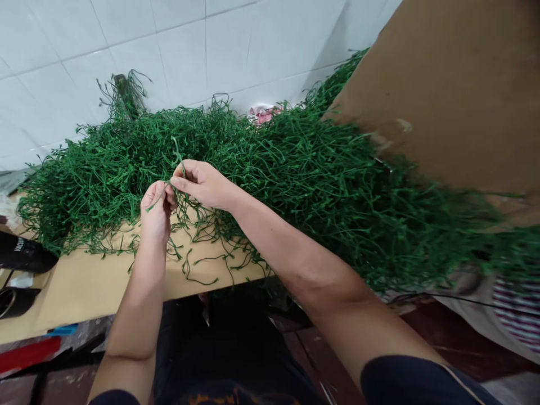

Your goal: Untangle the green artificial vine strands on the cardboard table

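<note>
A big heap of thin green plastic stems (295,169) lies across a cardboard-covered table (84,281) against a white tiled wall. My left hand (156,211) and my right hand (200,181) meet just in front of the heap. Both pinch the same green stem (180,160), which curls up above my right thumb. A short green end pokes out under my left fingers. A few loose stems (202,264) trail on the cardboard below my hands.
A large brown cardboard sheet (442,95) leans at the right over the heap. Black objects (21,256) sit at the table's left edge. A pink scrap (264,114) shows behind the heap. Striped cloth (517,315) lies at the lower right.
</note>
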`<state>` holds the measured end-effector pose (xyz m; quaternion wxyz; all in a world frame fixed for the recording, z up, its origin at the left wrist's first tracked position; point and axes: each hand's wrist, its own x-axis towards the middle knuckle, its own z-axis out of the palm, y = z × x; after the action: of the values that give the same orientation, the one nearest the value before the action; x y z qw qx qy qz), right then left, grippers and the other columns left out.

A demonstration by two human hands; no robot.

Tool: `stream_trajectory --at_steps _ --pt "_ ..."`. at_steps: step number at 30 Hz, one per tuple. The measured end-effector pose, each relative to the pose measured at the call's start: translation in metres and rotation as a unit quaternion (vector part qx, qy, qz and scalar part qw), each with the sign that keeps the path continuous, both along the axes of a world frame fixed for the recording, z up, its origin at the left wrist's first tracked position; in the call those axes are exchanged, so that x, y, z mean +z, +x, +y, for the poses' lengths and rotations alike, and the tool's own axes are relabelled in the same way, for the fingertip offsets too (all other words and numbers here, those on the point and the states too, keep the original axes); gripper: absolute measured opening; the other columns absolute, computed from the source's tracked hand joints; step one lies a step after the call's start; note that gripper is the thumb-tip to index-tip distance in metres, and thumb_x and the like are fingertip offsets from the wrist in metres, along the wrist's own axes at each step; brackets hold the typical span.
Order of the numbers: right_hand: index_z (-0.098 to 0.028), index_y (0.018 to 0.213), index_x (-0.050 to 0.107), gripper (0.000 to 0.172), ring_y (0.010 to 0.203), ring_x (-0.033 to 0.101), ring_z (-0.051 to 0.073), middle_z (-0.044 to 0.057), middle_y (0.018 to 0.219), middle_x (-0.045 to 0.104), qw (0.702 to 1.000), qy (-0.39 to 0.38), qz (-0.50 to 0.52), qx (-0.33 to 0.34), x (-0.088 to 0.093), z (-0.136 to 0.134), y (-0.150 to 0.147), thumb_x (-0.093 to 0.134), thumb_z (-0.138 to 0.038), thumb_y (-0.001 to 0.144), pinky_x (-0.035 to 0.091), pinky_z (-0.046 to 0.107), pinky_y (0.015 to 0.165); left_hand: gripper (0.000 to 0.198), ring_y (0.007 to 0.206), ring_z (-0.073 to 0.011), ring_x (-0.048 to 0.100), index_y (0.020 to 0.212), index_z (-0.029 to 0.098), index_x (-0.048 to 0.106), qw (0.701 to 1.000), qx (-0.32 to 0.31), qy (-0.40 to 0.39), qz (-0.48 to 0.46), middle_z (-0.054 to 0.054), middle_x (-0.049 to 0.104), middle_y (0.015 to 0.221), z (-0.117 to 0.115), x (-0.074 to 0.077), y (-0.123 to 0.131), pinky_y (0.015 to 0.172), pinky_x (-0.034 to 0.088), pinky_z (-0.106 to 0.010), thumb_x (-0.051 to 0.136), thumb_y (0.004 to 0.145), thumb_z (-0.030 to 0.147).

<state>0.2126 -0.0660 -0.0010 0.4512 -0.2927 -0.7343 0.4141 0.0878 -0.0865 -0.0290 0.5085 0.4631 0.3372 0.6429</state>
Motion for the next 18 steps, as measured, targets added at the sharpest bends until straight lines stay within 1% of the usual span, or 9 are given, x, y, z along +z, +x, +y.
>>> stream_trajectory --at_steps 1,3,6,8,10,12,15,18 --pt "-0.015 0.068 0.043 0.018 0.055 0.036 0.006 -0.005 0.059 0.043 1.0 -0.01 -0.013 -0.004 0.0 -0.002 -0.001 0.051 -0.016 0.083 0.03 0.022 0.056 0.032 0.045 -0.0041 0.035 0.06 0.016 0.046 1.0 0.002 -0.011 0.002 0.005 0.038 0.053 0.0 0.0 -0.001 0.042 0.029 -0.016 0.065 0.072 0.039" --pt "-0.016 0.065 0.042 0.019 0.055 0.035 0.006 -0.004 0.059 0.043 0.998 -0.012 -0.045 -0.039 0.001 -0.004 -0.003 0.047 -0.01 0.083 0.03 0.023 0.057 0.033 0.048 -0.0045 0.041 0.063 0.016 0.049 0.999 -0.009 -0.039 0.024 0.004 0.044 0.057 0.0 -0.001 -0.004 0.043 0.032 -0.016 0.063 0.072 0.045" --pt "-0.016 0.064 0.042 0.019 0.057 0.036 0.007 -0.004 0.06 0.042 0.991 0.027 -0.09 -0.097 0.004 -0.005 -0.003 0.047 -0.01 0.082 0.029 0.023 0.058 0.04 0.054 -0.0072 0.05 0.072 0.017 0.053 0.994 -0.04 -0.063 0.083 0.002 0.051 0.062 -0.002 0.0 -0.007 0.046 0.037 -0.018 0.054 0.074 0.057" --pt "-0.016 0.066 0.042 0.018 0.058 0.038 0.008 -0.003 0.061 0.043 0.987 0.037 -0.104 -0.114 0.006 -0.006 -0.002 0.047 -0.012 0.083 0.029 0.024 0.058 0.039 0.055 -0.0078 0.051 0.073 0.017 0.053 0.986 -0.062 -0.049 0.146 0.002 0.052 0.061 -0.005 0.003 -0.007 0.048 0.039 -0.018 0.059 0.071 0.055" --pt "-0.017 0.067 0.041 0.018 0.057 0.038 0.008 -0.003 0.06 0.043 0.986 0.031 -0.106 -0.125 0.006 -0.007 0.0 0.045 -0.012 0.083 0.029 0.024 0.058 0.036 0.053 -0.007 0.049 0.067 0.016 0.052 0.973 -0.086 -0.023 0.211 0.003 0.052 0.057 -0.008 0.005 -0.007 0.05 0.039 -0.018 0.067 0.067 0.048" --pt "-0.017 0.066 0.041 0.019 0.056 0.037 0.008 -0.004 0.058 0.042 0.986 0.021 -0.101 -0.131 0.006 -0.007 0.001 0.044 -0.01 0.084 0.028 0.024 0.057 0.035 0.051 -0.0065 0.046 0.06 0.015 0.051 0.963 -0.101 -0.002 0.249 0.002 0.053 0.054 -0.009 0.007 -0.008 0.05 0.038 -0.019 0.065 0.07 0.046" --pt "-0.017 0.065 0.041 0.02 0.054 0.036 0.007 -0.004 0.055 0.039 0.989 0.008 -0.092 -0.115 0.003 -0.006 0.002 0.044 -0.012 0.085 0.027 0.023 0.055 0.035 0.05 -0.007 0.047 0.059 0.015 0.053 0.966 -0.096 0.012 0.239 0.001 0.053 0.053 -0.007 0.008 -0.011 0.05 0.039 -0.019 0.059 0.075 0.046" --pt "-0.018 0.065 0.04 0.022 0.051 0.034 0.007 -0.005 0.053 0.04 0.994 -0.014 -0.073 -0.081 -0.002 -0.005 0.004 0.046 -0.019 0.086 0.026 0.023 0.052 0.033 0.048 -0.0069 0.047 0.061 0.016 0.052 0.975 -0.105 -0.005 0.195 0.002 0.05 0.052 -0.004 0.007 -0.013 0.049 0.039 -0.019 0.06 0.075 0.044"
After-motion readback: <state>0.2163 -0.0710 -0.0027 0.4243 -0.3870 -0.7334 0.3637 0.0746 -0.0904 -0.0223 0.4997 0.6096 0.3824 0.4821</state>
